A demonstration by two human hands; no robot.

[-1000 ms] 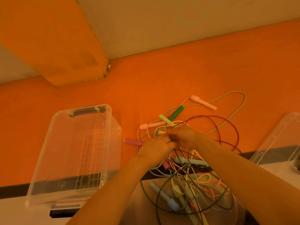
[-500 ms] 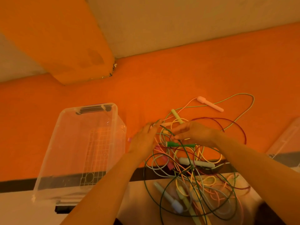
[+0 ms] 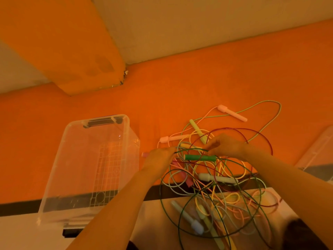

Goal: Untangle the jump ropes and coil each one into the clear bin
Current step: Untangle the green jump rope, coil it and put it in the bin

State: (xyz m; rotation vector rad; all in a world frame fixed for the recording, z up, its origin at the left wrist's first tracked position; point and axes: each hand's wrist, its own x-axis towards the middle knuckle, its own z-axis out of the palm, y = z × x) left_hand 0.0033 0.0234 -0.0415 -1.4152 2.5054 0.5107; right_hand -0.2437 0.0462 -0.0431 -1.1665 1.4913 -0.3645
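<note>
Clear bin [image 3: 90, 165] sits at left on the orange surface, lid off, nothing in it yet; no rope coiled so far.

Left hand [image 3: 158, 160] is just right of the bin, at the left edge of the jump ropes [image 3: 212, 186]. Its grip is clenched on the dark green cord [image 3: 191, 150]; half a second ago it was flat and released over the pile. A second ago both hands were bunched together at one spot; now they are apart with the green cord pulled between them. That reads as isolating the green rope first.

Green handle [image 3: 200, 157] has moved: a second ago it lay further back near the yellow handle, now it lies crosswise just below the stretched cord, between the two hands.

Right hand [image 3: 227, 146] is at the top of the pile, grip pinched; it seems to hold the other end of the same green span, but which strand exactly cannot be told.

In the way: green cord loops run down through the pile and cross under and over the dark red cord [image 3: 252, 134], yellow and pink cords. White handle [image 3: 216, 178] lies on top of the middle. Pulling hard likely drags the whole heap.

Around: pink handle [image 3: 232, 112] and yellow handle [image 3: 198, 130] further back, a second clear container [image 3: 319, 159] at the far right edge, partly out of view.
</note>
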